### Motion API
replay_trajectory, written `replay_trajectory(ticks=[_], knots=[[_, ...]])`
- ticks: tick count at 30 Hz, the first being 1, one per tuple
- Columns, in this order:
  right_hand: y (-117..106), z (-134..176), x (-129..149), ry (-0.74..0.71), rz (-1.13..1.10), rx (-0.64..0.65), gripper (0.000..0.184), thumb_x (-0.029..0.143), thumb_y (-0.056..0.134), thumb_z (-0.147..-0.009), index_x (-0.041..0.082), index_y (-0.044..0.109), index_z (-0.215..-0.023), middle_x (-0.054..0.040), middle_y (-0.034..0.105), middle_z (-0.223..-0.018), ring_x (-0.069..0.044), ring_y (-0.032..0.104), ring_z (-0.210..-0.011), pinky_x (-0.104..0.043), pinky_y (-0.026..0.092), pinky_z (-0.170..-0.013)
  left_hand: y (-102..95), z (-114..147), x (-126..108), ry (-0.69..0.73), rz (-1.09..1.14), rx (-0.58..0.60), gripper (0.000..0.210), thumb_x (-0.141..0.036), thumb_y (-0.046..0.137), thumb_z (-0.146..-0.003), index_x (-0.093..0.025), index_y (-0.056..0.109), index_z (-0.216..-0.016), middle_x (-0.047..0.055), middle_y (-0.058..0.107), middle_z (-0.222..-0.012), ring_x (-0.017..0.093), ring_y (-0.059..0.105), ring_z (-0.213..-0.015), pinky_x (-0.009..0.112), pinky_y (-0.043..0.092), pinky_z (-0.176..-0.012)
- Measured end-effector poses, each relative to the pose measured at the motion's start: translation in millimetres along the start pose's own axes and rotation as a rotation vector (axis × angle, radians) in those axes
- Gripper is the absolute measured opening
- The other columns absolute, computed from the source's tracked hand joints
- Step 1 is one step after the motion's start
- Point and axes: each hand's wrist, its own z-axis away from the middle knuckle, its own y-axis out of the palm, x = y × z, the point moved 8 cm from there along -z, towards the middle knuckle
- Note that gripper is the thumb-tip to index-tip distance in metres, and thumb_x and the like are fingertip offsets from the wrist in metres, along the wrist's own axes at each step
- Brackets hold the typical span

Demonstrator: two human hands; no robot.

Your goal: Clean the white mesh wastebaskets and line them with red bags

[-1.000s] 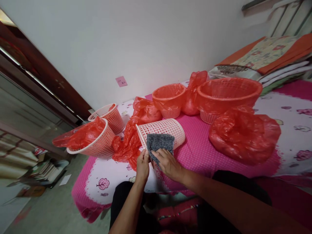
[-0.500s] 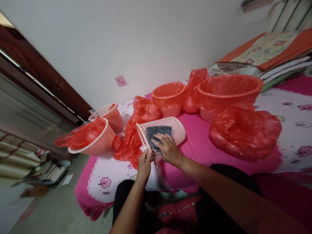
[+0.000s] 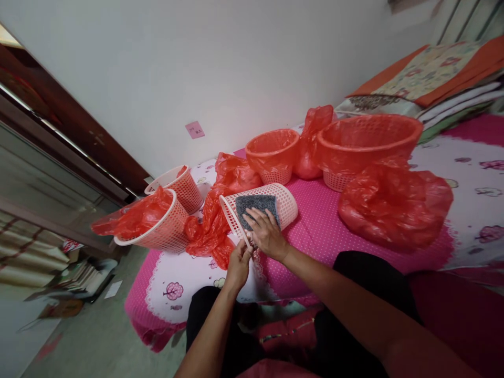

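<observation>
A pale pink mesh wastebasket (image 3: 286, 202) lies on its side in front of me, its mouth toward the left. My left hand (image 3: 239, 265) pinches the near part of its rim. On the basket's upper side lies a dark grey cloth (image 3: 252, 203). My right hand (image 3: 268, 234) rests flat on this cloth, fingers spread, pressing it against the mesh. The hand covers the cloth's lower part. Crumpled red plastic bags (image 3: 212, 226) lie just left of the basket's mouth.
Two pink baskets with red bags, one tilted (image 3: 165, 231) and one behind it (image 3: 187, 191), stand left. Two bag-lined baskets, one smaller (image 3: 273, 152) and one larger (image 3: 370, 142), stand behind. A puffed red bag (image 3: 394, 207) sits right. Folded bedding (image 3: 425, 79) lies far right.
My right hand has shifted slightly left along the basket, and the cloth's lower corner no longer shows below it. My left hand still grips the rim. The view has shifted a little.
</observation>
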Motion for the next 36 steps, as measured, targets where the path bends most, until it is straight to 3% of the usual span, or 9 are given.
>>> replay_trajectory(ticks=[4,8,12,16,23,29,33,36], knots=[[-1.5,-11.9,-35.7,0.137,-0.012,-0.024,0.060,0.014,0.047,-0.099,0.020,0.050,-0.158,-0.0136,0.055,-0.162,-0.028,0.045,-0.152,-0.057,0.026,-0.128,-1.9,-3.9,4.2,-0.013,0.016,0.020,0.048,-0.051,0.079,-0.085,-0.021,0.074,-0.122,0.012,0.080,-0.123,0.032,0.072,-0.120,0.049,0.051,-0.111],[-6.7,-15.0,-100.0,0.288,-0.037,-0.064,0.052,0.025,0.049,-0.101,0.018,0.056,-0.152,-0.0157,0.059,-0.157,-0.032,0.049,-0.148,-0.059,0.031,-0.125,-6.3,-7.9,11.7,-0.057,0.006,-0.035,0.053,-0.056,0.082,-0.081,-0.019,0.076,-0.118,0.013,0.080,-0.122,0.033,0.073,-0.120,0.050,0.050,-0.114],[-8.1,-0.4,-162.1,0.430,-0.070,-0.184,0.051,0.037,0.055,-0.098,0.014,0.061,-0.143,-0.0212,0.056,-0.154,-0.035,0.048,-0.146,-0.059,0.038,-0.123,-4.3,-11.0,14.4,-0.051,-0.013,-0.110,0.062,-0.070,0.075,-0.083,-0.016,0.078,-0.113,0.017,0.081,-0.119,0.036,0.073,-0.119,0.054,0.049,-0.114],[-3.4,15.6,-184.2,0.516,-0.122,-0.262,0.055,0.038,0.059,-0.093,0.016,0.060,-0.143,-0.0219,0.052,-0.151,-0.035,0.050,-0.143,-0.058,0.043,-0.121,-1.4,-13.3,12.9,-0.051,-0.048,-0.185,0.070,-0.081,0.065,-0.085,-0.016,0.079,-0.105,0.017,0.082,-0.112,0.037,0.074,-0.115,0.054,0.049,-0.113],[-13.7,10.5,-133.9,0.424,-0.219,-0.224,0.041,0.029,0.061,-0.090,0.018,0.064,-0.129,-0.0198,0.058,-0.143,-0.035,0.054,-0.137,-0.058,0.044,-0.118,-7.3,-10.8,-14.5,-0.039,-0.028,-0.250,0.063,-0.084,0.062,-0.086,-0.021,0.069,-0.084,0.008,0.077,-0.086,0.027,0.073,-0.085,0.040,0.059,-0.086],[-42.4,1.9,-71.5,0.277,-0.360,-0.182,0.018,0.022,0.056,-0.093,0.024,0.065,-0.108,-0.0118,0.070,-0.133,-0.030,0.062,-0.128,-0.053,0.047,-0.114,-5.7,-1.4,-29.6,-0.101,0.029,-0.238,0.062,-0.081,0.063,-0.087,-0.019,0.067,-0.088,0.008,0.074,-0.087,0.026,0.070,-0.083,0.037,0.057,-0.080],[-60.4,6.9,-16.3,0.101,-0.491,-0.144,0.024,0.015,0.055,-0.095,0.023,0.063,-0.115,-0.0113,0.071,-0.135,-0.026,0.061,-0.134,-0.049,0.048,-0.115,8.5,2.2,-32.1,-0.058,-0.044,-0.146,0.059,-0.077,0.060,-0.092,-0.019,0.069,-0.087,0.007,0.074,-0.087,0.026,0.069,-0.087,0.038,0.055,-0.084],[-62.9,13.2,17.8,-0.028,-0.452,-0.091,0.037,0.014,0.052,-0.098,0.021,0.059,-0.134,-0.0123,0.067,-0.146,-0.026,0.055,-0.145,-0.050,0.045,-0.120,14.7,5.1,-32.0,0.004,-0.090,-0.134,0.053,-0.072,0.063,-0.093,-0.019,0.073,-0.094,0.008,0.076,-0.093,0.028,0.068,-0.097,0.039,0.055,-0.091]])
